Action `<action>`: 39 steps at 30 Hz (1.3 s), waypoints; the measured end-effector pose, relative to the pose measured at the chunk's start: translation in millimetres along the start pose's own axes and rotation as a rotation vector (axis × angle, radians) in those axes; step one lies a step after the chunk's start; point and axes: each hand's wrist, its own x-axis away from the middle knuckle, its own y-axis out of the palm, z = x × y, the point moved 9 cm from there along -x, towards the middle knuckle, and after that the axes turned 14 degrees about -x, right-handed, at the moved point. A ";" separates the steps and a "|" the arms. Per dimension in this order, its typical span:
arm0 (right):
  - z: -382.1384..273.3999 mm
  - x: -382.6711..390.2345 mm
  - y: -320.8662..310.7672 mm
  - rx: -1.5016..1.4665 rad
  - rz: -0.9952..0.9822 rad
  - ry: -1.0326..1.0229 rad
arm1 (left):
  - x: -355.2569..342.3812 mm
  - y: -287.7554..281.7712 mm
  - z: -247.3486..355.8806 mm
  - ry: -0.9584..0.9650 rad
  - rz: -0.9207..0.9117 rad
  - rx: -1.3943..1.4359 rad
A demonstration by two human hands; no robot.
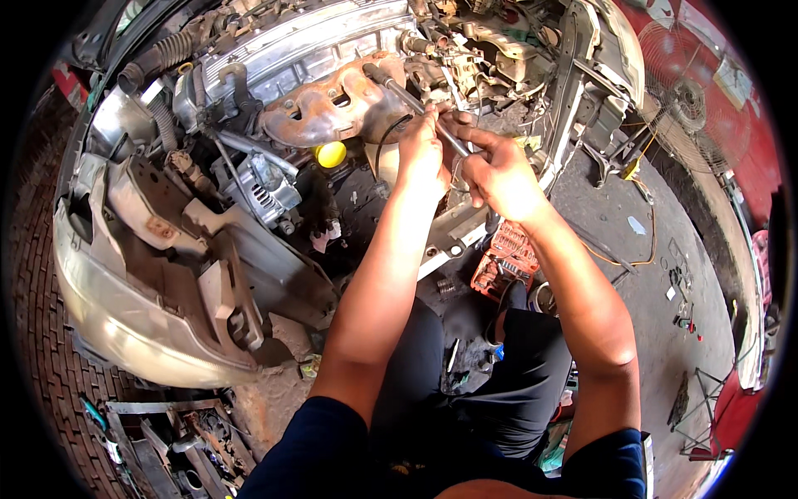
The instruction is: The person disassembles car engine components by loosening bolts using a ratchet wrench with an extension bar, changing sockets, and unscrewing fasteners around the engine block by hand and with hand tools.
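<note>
A long metal socket wrench [409,97] slants from the engine down toward me. Its thicker far end lies against the rusty exhaust manifold cover [332,104], near the cover's upper right; how it seats there is too small to tell. My left hand [422,150] is closed at the middle of the shaft, fingertips pressed to it. Closer to me, my right hand [500,170] is curled around the wrench, thumb and fingers bent. Behind the cover runs the silver engine head [307,41]. Below it sits a round yellow cap [330,154].
An alternator [270,187] and hoses fill the bay's left side. The loose front bumper [141,291] curves at left. On the floor, an orange socket case [509,258] lies below my right forearm. A standing fan [686,100] is at far right, with scattered small parts on the ground.
</note>
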 end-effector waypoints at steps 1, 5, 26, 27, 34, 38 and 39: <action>2.4 -1.2 -1.6 -0.024 -0.010 0.028 | -3.2 0.0 -0.3 0.008 -0.032 0.009; -23.1 -6.2 -10.9 0.241 -0.032 0.010 | 11.2 16.9 -2.9 0.027 -0.061 0.099; 96.7 21.6 -116.0 0.621 0.176 -0.298 | 55.2 57.3 -28.5 0.115 -0.049 0.334; 97.3 12.4 -122.2 0.666 0.107 -0.264 | 55.6 52.7 -31.4 0.101 0.001 0.348; -154.8 8.9 -58.7 1.521 0.011 -1.097 | 52.6 41.5 -38.0 0.079 0.069 0.415; -127.9 -18.3 -85.2 1.696 -0.190 -0.598 | 50.2 62.8 -10.1 0.245 -0.119 0.750; -117.6 -17.4 -93.1 1.613 -0.223 -0.682 | 48.4 65.9 -14.2 0.236 -0.163 0.826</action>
